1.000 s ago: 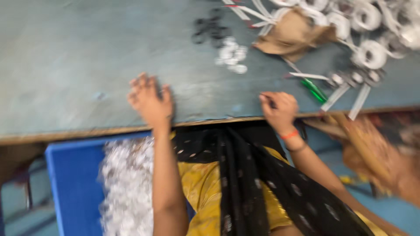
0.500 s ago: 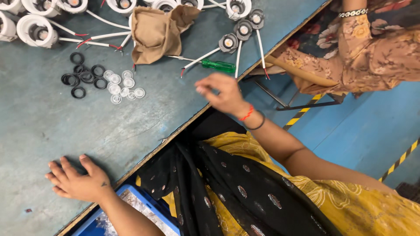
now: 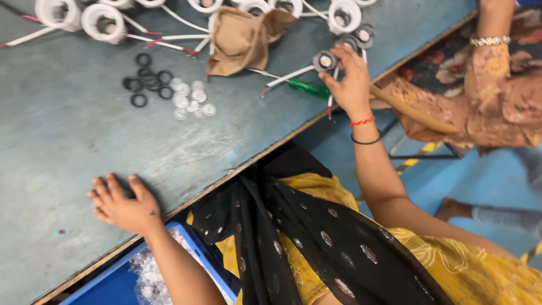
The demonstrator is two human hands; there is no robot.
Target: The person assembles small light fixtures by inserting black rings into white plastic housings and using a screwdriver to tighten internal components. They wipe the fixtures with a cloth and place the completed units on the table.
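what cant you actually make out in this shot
- Head view: whether the right hand grips the round grey part or only touches it; its fingers cover the contact.
- The green-handled tool: its far end is hidden behind that hand.
- The blue bin: cut off by the bottom edge, contents blurred.
- The white rings: cropped by the top edge.

A blue bin (image 3: 121,279) under the table's edge holds clear plastic bags (image 3: 149,277).

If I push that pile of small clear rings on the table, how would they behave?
The clear rings look thin and small, so probably light and apt to scatter. Being round, some might roll if tipped on edge. They lie loose beside the black rings, so the two could easily mix.
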